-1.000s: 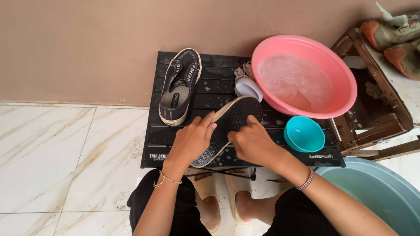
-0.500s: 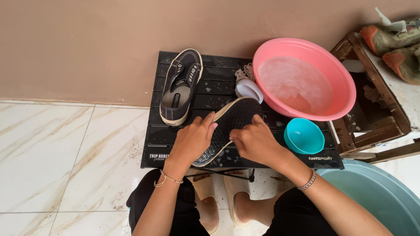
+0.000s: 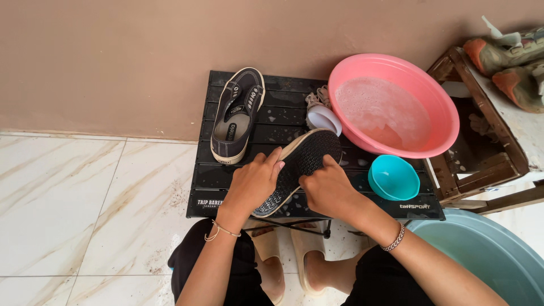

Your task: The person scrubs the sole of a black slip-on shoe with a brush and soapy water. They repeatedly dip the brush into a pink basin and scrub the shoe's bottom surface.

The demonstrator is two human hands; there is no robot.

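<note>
A home washing spot: marble floor [image 3: 85,198], plain wall [image 3: 141,56], low table [image 3: 283,119], soapy pink basin [image 3: 436,96], shoes [image 3: 235,116].

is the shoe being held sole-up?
Yes, the left hand and right hand hold the dark shoe with its textured sole facing the camera, on the black slatted table.

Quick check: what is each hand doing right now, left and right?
Left hand: closed on the upturned shoe, gripping its side.
Right hand: closed, pressed on the shoe's sole; what it holds cannot be told.
</note>
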